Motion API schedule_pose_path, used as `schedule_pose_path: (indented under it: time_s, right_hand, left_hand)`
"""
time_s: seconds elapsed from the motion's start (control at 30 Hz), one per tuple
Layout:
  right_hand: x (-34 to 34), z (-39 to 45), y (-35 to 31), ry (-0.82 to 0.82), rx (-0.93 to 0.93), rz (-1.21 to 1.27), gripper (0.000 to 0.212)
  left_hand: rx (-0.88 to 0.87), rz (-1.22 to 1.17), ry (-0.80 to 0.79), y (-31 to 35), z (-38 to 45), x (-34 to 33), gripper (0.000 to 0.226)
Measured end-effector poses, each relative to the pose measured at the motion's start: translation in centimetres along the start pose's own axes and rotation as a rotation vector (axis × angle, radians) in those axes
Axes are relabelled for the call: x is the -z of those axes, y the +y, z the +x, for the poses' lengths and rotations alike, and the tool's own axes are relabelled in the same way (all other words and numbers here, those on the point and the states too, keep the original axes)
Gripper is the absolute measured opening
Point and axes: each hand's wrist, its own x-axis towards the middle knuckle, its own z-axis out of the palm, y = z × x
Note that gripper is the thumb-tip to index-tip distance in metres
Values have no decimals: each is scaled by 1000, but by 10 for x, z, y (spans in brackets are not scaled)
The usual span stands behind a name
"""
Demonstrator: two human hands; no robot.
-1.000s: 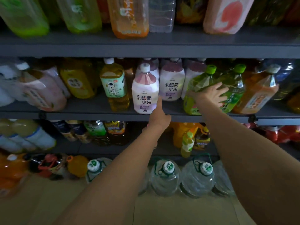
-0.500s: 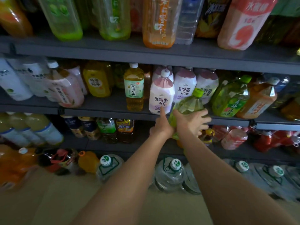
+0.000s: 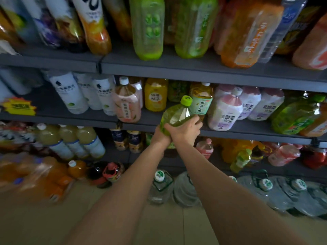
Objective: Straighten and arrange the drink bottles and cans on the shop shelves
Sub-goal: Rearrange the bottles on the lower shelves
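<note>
Shelves: three grey tiers [image 3: 177,68] run the full width, packed with bottles; the middle shelf [image 3: 247,132] is where we are working.
Water jugs: big clear ones [image 3: 160,187] stand on the floor below, not part of this move.
Green bottle: the green tea bottle [image 3: 177,115] is now off the shelf and in the air in front of the middle shelf's edge, cap tilted up and to the right, just before the yellow-green tea bottle [image 3: 201,99]. A second ago it stood far to the right beside its twin [image 3: 293,117]; we have carried it left across the white-and-pink bottles [image 3: 224,112].
Meaning: we judge this a relocation, not a mere nudge. The open stretch of shelf between the pink peach bottle [image 3: 127,105] and the tea bottle looks like the likely slot, though we cannot be sure.
Right hand: our right hand [image 3: 184,131] wraps the bottle's body from the right, fingers curled round it.
Left hand: our left hand [image 3: 160,137], which had been pointing at a white bottle, now cups the bottle's lower left side; its fingers are mostly hidden behind the bottle, but the thumb curls on the plastic.
Risk: a full, heavy bottle; setting it down carelessly could topple its neighbours.
</note>
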Motion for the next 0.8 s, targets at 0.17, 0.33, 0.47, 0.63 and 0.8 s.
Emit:
schedule_pose_path:
  time_s: [0.17, 0.33, 0.47, 0.63, 0.8]
  right_hand:
    - [-25, 25, -16, 52, 15, -17, 104]
    - [-43, 57, -17, 95, -78, 13, 101]
    - [-62, 74, -20, 86, -62, -38, 100]
    - [-87, 98, -25, 131, -18, -45, 109]
    - [-92, 94, -6, 216, -13, 121, 79]
  left_hand:
    - [70, -450, -59, 3, 27, 18, 32]
    - [21, -462, -109, 14, 58, 17, 48]
    - [17, -472, -78, 10, 84, 17, 45]
    - [49, -578, -49, 15, 118, 16, 35]
    - [80, -484, -52, 14, 146, 12, 37]
